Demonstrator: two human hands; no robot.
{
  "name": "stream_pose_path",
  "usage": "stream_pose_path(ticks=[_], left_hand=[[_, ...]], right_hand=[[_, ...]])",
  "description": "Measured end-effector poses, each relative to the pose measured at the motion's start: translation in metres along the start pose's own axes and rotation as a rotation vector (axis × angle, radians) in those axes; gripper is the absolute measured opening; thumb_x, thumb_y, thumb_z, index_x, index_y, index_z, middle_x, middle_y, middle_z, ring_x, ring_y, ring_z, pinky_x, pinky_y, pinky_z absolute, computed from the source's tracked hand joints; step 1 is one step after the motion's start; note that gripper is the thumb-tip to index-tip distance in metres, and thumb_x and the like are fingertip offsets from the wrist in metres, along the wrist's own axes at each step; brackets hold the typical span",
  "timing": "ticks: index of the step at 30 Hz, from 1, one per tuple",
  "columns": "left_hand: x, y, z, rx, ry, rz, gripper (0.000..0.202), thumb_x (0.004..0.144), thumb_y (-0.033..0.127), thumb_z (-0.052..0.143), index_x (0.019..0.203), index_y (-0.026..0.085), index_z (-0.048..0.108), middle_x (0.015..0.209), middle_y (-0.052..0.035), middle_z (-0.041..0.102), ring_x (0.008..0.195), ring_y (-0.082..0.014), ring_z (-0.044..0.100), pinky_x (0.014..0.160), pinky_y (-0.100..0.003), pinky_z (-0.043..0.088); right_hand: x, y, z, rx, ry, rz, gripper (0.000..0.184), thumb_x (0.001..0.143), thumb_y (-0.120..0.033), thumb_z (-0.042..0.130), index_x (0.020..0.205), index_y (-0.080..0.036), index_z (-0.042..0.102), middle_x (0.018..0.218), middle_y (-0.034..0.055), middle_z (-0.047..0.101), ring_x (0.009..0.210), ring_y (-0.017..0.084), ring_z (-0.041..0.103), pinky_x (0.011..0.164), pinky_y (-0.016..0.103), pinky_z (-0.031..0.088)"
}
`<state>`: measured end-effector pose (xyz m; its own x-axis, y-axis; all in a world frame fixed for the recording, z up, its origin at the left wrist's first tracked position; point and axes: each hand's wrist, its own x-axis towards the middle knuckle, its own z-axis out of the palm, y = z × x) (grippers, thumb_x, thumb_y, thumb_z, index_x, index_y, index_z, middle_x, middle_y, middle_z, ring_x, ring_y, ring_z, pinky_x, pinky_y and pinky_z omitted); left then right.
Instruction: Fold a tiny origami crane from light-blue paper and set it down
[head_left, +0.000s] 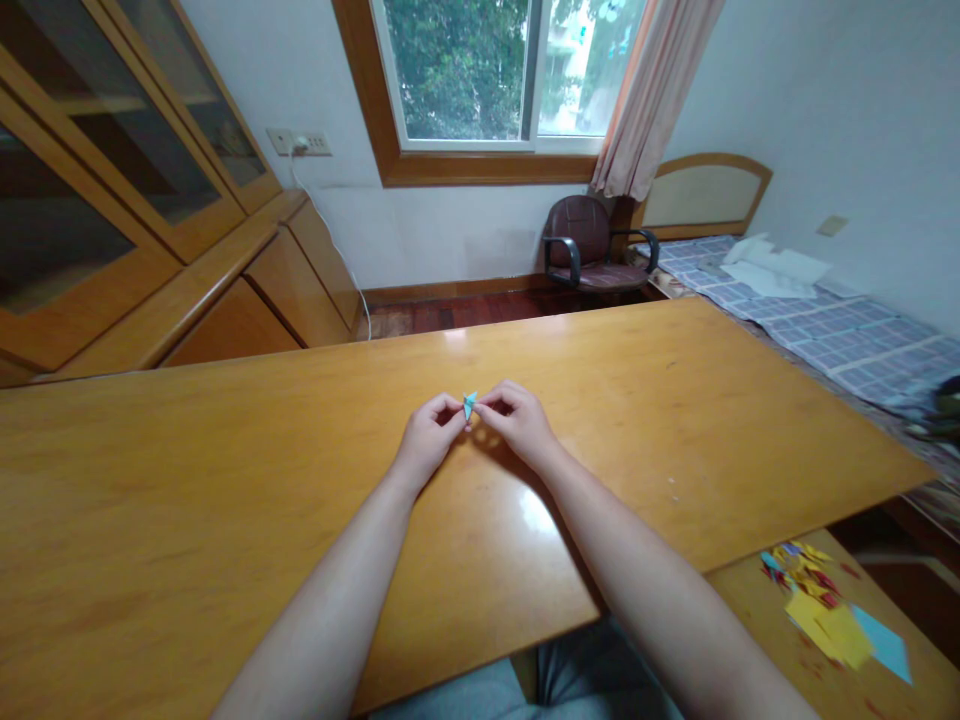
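A small folded piece of light blue paper [469,404] is held just above the wooden table [225,480], near its middle. My left hand [430,436] pinches it from the left, fingers closed on it. From the right, my right hand [514,420] pinches the same paper, its fingers curled. Both hands meet at the paper, and most of it is hidden between the fingertips.
A lower wooden surface at the bottom right holds coloured paper sheets and scraps [832,610]. Beyond the table stand a dark chair [589,245], a bed with a checked cover [840,320] and wooden cabinets [150,220] on the left.
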<state>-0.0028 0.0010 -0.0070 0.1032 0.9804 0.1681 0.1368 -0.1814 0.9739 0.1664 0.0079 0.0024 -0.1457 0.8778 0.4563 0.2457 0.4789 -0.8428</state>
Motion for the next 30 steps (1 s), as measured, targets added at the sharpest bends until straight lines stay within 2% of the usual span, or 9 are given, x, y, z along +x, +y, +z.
stream_pose_path(ticks=[5,11,17,22,30], left_hand=[[0.0007,-0.0011,-0.0007,-0.017,0.008,-0.02,0.02,0.075,0.034,0.069,0.069,0.018,0.058,0.066,0.0022,0.062,0.064,-0.0129,0.058,0.064,-0.023,0.044],[0.0014,0.0005,-0.0001,0.009,0.021,-0.006,0.02,0.078,0.037,0.067,0.079,0.017,0.066,0.071,-0.0005,0.067,0.07,-0.0151,0.062,0.07,-0.025,0.047],[0.0006,0.0046,0.0011,0.038,0.129,0.026,0.023,0.08,0.039,0.066,0.088,0.017,0.066,0.081,-0.0023,0.068,0.07,-0.0143,0.063,0.068,-0.025,0.05],[-0.0018,0.0059,0.0018,0.142,0.125,0.112,0.022,0.083,0.039,0.061,0.088,0.018,0.067,0.083,-0.0024,0.066,0.071,-0.0141,0.063,0.067,-0.024,0.05],[-0.0027,0.0081,0.0015,0.189,0.127,0.142,0.018,0.084,0.036,0.061,0.084,0.018,0.067,0.079,-0.0016,0.065,0.071,-0.0145,0.062,0.068,-0.025,0.048]], right_hand=[[0.0004,-0.001,0.0006,-0.014,0.001,-0.006,0.013,0.082,-0.028,0.069,0.072,-0.019,0.068,0.071,0.0007,0.06,0.065,0.013,0.053,0.06,0.026,0.041],[0.0017,-0.0058,-0.0015,0.015,0.013,0.037,0.014,0.082,-0.03,0.069,0.074,-0.019,0.07,0.073,0.0012,0.062,0.066,0.013,0.055,0.062,0.026,0.043],[0.0032,-0.0032,-0.0027,0.029,0.019,0.088,0.015,0.082,-0.031,0.069,0.075,-0.019,0.071,0.073,0.0018,0.063,0.065,0.013,0.054,0.061,0.026,0.043],[0.0036,-0.0009,-0.0027,0.018,0.007,0.101,0.018,0.082,-0.035,0.069,0.075,-0.019,0.071,0.072,0.0018,0.062,0.066,0.013,0.054,0.062,0.026,0.043],[0.0038,0.0003,-0.0031,0.012,-0.007,0.085,0.014,0.081,-0.032,0.069,0.075,-0.019,0.072,0.073,0.0023,0.063,0.066,0.014,0.055,0.061,0.026,0.043]])
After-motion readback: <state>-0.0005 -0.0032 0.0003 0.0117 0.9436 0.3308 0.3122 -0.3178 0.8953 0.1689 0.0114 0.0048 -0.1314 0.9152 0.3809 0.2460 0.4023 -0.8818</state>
